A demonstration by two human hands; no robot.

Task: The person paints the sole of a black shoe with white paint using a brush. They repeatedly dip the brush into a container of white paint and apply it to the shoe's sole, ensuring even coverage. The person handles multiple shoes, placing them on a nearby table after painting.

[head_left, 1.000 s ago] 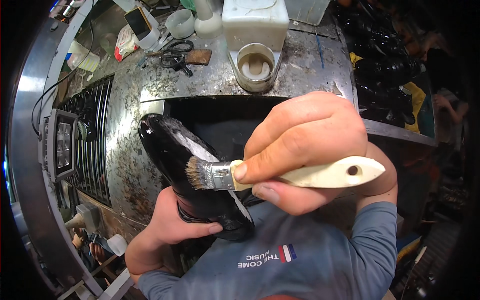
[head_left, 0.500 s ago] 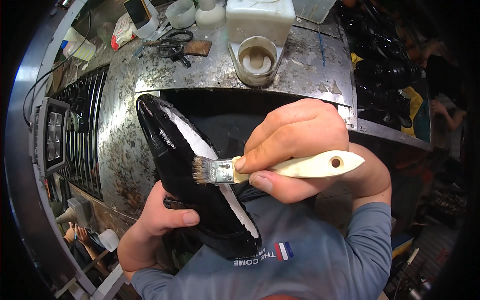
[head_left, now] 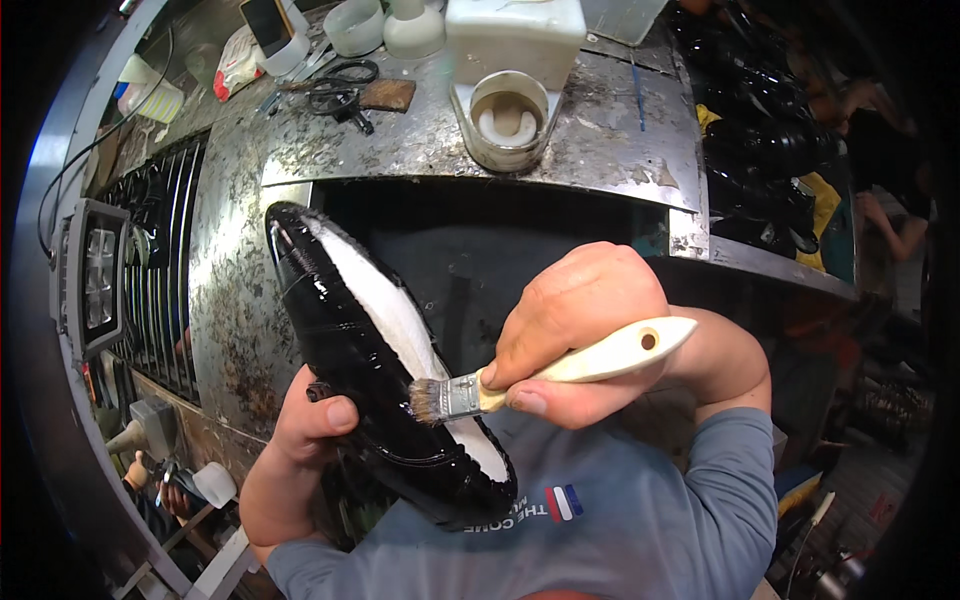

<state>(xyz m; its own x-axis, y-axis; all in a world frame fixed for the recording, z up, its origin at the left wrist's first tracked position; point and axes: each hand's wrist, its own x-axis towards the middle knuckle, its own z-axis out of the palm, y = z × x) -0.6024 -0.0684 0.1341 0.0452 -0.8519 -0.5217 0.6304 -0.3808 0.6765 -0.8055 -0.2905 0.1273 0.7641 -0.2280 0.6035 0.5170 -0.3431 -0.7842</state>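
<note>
The left hand (head_left: 308, 422) clasps a black shoe (head_left: 348, 350); the right hand (head_left: 580, 318) grips a brush (head_left: 610, 354) against it. A cup (head_left: 507, 158) holds apparently murky liquid (head_left: 496, 107); lettering (head_left: 502, 516) marks the shirt (head_left: 625, 525).

- Bright glare whitened the worktop (head_left: 232, 240) toward ten o'clock.
- Sharp highlights dotted the glossy black shoe (head_left: 345, 340).
- Deep shadow filled the recess (head_left: 480, 215) toward twelve o'clock.
- The three-o'clock side was dim.
- Fisheye distortion bowed the metal frame (head_left: 37, 285) at nine o'clock.

Item: grey-blue shirt (head_left: 620, 540); pale printed lettering (head_left: 522, 515), upside down (partly hidden by a black shoe (head_left: 365, 370)), beside a three-striped emblem (head_left: 564, 503) in red, white, blue.
</note>
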